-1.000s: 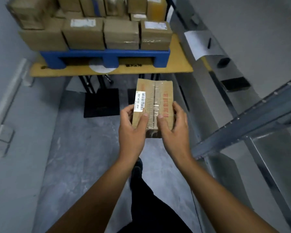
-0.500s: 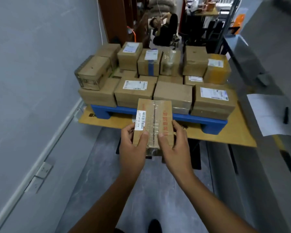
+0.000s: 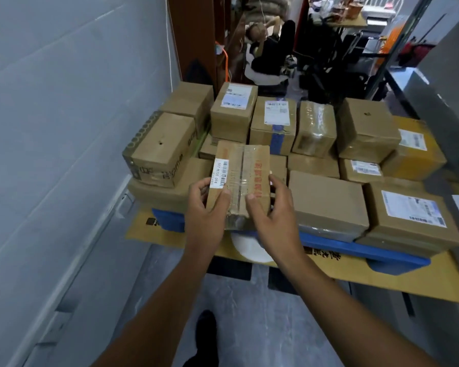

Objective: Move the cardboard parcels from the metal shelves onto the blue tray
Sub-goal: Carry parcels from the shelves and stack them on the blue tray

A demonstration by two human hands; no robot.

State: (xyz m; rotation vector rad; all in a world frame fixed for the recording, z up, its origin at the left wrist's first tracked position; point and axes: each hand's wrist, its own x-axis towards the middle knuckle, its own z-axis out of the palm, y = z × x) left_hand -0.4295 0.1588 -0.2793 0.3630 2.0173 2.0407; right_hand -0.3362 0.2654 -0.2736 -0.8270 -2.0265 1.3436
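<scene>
I hold a flat cardboard parcel with clear tape, red print and a white barcode label, raised over the front left part of the stack. My left hand grips its left near corner, thumb on top. My right hand grips its right near corner the same way. Beneath and beyond it the blue tray carries several cardboard parcels stacked in two layers; only the tray's front edge and feet show.
The tray stands on a yellow board on a low table. A grey wall runs close on the left. Grey metal shelving lines the right side. A person sits on a chair beyond the stack. My foot is on the grey floor.
I have walked up to the tray; the stack looms larger and nearer. The held parcel has moved from in front of the tray to above its front left parcels, both hands holding as before.
</scene>
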